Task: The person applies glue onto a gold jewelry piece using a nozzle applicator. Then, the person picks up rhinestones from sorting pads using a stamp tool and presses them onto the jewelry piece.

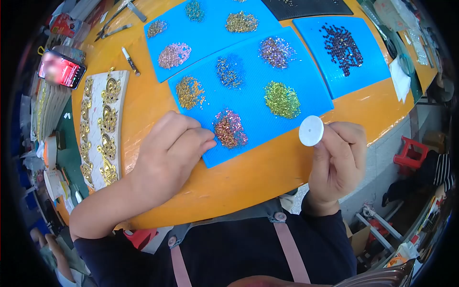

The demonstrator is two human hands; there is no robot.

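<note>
Between the thumb and fingers of my right hand (338, 160) is a small white round disc (311, 130) with a dot at its centre, held up beside the blue ribbed mat's (253, 86) right corner. My left hand (167, 155) is closed, its fingertips pinched together at the mat's left edge. Whatever may be in that pinch is too small to make out. Just right of those fingertips lies a pile of copper and pink beads (230, 129). Other piles on the mat are green beads (283, 99), orange-gold beads (190, 92), blue beads (230, 71) and purple beads (277, 51).
Behind lies another blue mat (210, 36) with more piles. A third blue mat (354, 81) at right bears dark beads (343, 49). On the left are a white board with gold ornaments (103, 129), a pen (130, 61) and a lit phone (62, 70). A red stool (410, 153) stands at right.
</note>
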